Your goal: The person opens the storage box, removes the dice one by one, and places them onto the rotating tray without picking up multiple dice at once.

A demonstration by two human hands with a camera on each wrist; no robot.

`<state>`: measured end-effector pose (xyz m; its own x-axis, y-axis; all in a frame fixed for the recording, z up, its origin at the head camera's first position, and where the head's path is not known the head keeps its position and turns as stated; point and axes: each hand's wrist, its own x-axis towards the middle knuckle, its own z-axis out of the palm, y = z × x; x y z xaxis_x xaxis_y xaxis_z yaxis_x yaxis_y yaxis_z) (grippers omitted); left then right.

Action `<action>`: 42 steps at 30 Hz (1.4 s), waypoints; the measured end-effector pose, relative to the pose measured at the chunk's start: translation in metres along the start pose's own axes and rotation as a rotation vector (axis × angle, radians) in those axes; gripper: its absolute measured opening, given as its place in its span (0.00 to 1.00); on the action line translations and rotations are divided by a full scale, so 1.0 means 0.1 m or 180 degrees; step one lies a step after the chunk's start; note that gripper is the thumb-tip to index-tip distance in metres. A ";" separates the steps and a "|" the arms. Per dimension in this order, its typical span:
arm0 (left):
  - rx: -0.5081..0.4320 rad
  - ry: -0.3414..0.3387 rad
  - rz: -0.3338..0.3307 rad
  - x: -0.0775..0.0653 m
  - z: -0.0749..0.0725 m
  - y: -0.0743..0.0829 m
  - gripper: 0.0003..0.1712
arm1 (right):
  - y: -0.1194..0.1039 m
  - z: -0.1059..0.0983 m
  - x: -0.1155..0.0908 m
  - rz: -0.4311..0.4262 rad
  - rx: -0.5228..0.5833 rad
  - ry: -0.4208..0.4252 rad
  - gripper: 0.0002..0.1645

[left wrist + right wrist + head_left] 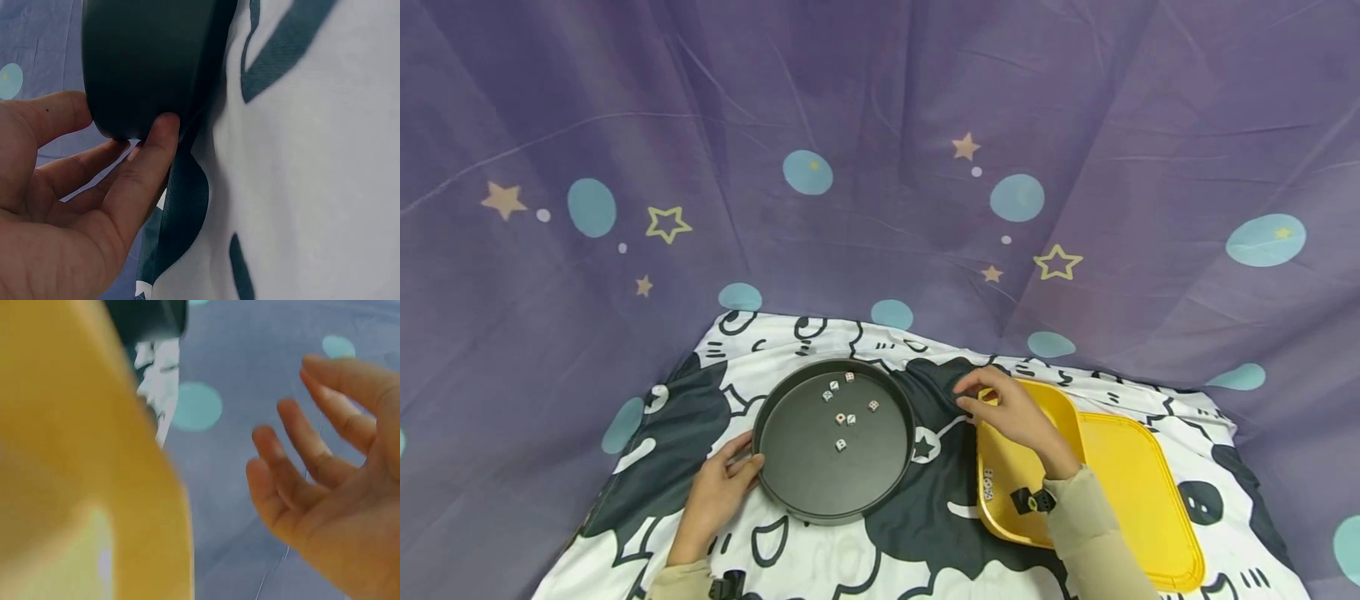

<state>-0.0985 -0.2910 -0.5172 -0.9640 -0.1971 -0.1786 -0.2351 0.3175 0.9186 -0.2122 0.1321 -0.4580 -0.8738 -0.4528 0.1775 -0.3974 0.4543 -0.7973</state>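
Note:
A round dark pan (831, 479) lies on the cloth with several small white dice (841, 419) scattered inside, mostly in its far half. At the pan's left side, my left hand (718, 496) grips the edge; in the left wrist view its thumb and fingers press against the dark wall. My right hand (1011, 414) hovers over the far left part of a yellow container (1030, 537), fingers loosely bent and holding nothing. A few more dice (988, 483) sit along the container's left inner wall. In the right wrist view the yellow wall looms blurred beside the hand.
A yellow lid or tray (1138, 492) lies right of the container. Black-and-white printed cloth (910, 575) covers the surface, with folds along its far edge. Behind it hangs a purple curtain (880, 233) with stars and blue dots.

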 end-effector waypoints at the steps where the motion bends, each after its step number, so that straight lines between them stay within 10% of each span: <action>1: 0.0002 0.0004 0.0004 0.00 0.00 0.00 0.30 | 0.06 -0.02 -0.04 -0.0034 -0.0018 -0.0003 0.08; 14: 0.0005 0.0012 -0.0020 -0.02 0.01 0.01 0.30 | 0.70 -0.22 -0.43 -0.0157 0.0485 -0.0635 0.08; 27: 0.0009 -0.0008 -0.0007 -0.01 0.01 0.01 0.30 | 0.80 -0.18 -0.49 0.0271 0.0446 -0.1498 0.13; 42: 0.0033 -0.0011 -0.0038 -0.02 0.01 0.04 0.30 | 0.91 -0.07 -0.46 -0.0003 -0.0076 -0.1573 0.14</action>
<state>-0.0978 -0.2884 -0.5132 -0.9615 -0.1976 -0.1909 -0.2479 0.3248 0.9127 -0.2106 0.2000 -0.5347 -0.6382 -0.7603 -0.1211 -0.4095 0.4684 -0.7829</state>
